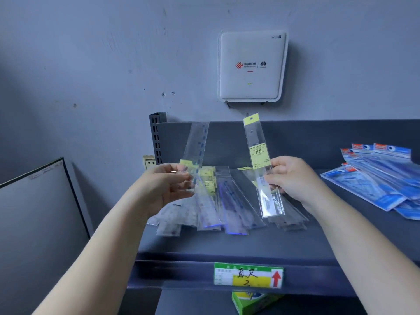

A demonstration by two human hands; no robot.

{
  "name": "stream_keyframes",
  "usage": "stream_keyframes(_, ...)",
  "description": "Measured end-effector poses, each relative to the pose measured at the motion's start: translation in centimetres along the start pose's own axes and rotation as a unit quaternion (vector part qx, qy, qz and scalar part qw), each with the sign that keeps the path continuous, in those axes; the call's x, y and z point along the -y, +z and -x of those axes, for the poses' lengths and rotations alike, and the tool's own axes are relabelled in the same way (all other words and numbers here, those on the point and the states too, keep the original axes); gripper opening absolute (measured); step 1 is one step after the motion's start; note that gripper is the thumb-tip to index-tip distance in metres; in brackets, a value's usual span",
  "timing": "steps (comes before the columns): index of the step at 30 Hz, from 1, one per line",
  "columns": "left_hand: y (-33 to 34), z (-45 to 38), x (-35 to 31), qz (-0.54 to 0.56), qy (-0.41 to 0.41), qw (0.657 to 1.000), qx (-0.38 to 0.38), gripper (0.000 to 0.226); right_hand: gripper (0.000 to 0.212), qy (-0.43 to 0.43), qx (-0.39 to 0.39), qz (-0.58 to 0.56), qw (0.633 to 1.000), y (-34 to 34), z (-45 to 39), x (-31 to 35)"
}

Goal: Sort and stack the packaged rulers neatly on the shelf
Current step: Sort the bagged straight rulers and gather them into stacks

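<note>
Sorting is judged approx. half done at most: one packaged ruler (261, 164) w/ a yellow header card and yellow label is held upright above the shelf (227, 248) by the right hand (293, 178), fingers (276, 165) pinched on its mid-section; a second clear sleeve w/ blue print (196, 146) is held upright by the left hand (163, 185), fingers curled round its lower part. Both are lifted clear of the shelf, near its back wall. Beneath them a loose fan of clear ruler packs (213, 205) is left lying on the shelf, overlapped and skewed at differing angles, no squared stack being seen yet. A smaller group of clear packs (288, 219) lies just beside, under the right-hand ruler; whether it is an aligned pile can't be told. Blue-packaged sets (372, 178) are spread well apart at the shelf's right. The packs appear thin, glossy and transparent, w/ yellow labels on some and blue markings on others; they are judged slippery and flexible. A label w/ a red arrow (248, 275) is fixed to the shelf's front edge.
</note>
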State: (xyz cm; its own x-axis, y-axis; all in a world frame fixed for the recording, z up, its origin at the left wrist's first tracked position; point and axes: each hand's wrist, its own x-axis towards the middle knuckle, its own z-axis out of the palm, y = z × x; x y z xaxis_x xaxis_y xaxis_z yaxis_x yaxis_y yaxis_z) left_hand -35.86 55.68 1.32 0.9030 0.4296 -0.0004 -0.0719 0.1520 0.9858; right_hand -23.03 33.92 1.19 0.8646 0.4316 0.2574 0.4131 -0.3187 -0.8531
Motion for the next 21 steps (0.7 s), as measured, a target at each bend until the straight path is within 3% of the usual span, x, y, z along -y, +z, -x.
stream_keyframes(4, 3.8, -0.3, -0.2, -0.014, -0.007, 0.999, 0.033, 0.022, 0.013, 0.026, 0.015, 0.083, 0.996, -1.7, -0.4, -1.8)
stream_keyframes(8, 6.6, -0.5, 0.3, -0.011, -0.023, 0.999, 0.042, 0.023, 0.036, 0.042, 0.017, 0.285, 0.957, -1.5, -0.5, -3.0)
stream_keyframes(10, 7.7, -0.7, 0.6, -0.013, -0.033, 0.998, 0.048, 0.023, 0.039, 0.035, 0.015, 0.328, 0.944, -1.4, -0.2, -3.1)
stream_keyframes(12, 8.7, -0.9, 1.0, -0.022, -0.038, 0.997, 0.058, 0.025, 0.031, 0.010, -0.012, 0.279, 0.960, -1.5, -0.2, -3.1)
stream_keyframes(14, 9.8, -1.0, 1.5, -0.033, -0.041, 0.996, 0.073, 0.025, 0.018, -0.007, -0.017, 0.131, 0.991, -1.9, 0.0, -2.7)
stream_keyframes(16, 11.0, -1.1, 2.0, -0.047, -0.043, 0.994, 0.087, 0.023, 0.015, -0.003, 0.009, -0.003, 1.000, -2.2, 0.1, -2.2)
stream_keyframes(21, 14.1, -1.6, 2.9, -0.139, -0.004, 0.986, 0.095, 0.019, 0.008, 0.017, 0.005, -0.088, 0.996, -3.5, -0.1, -2.6)
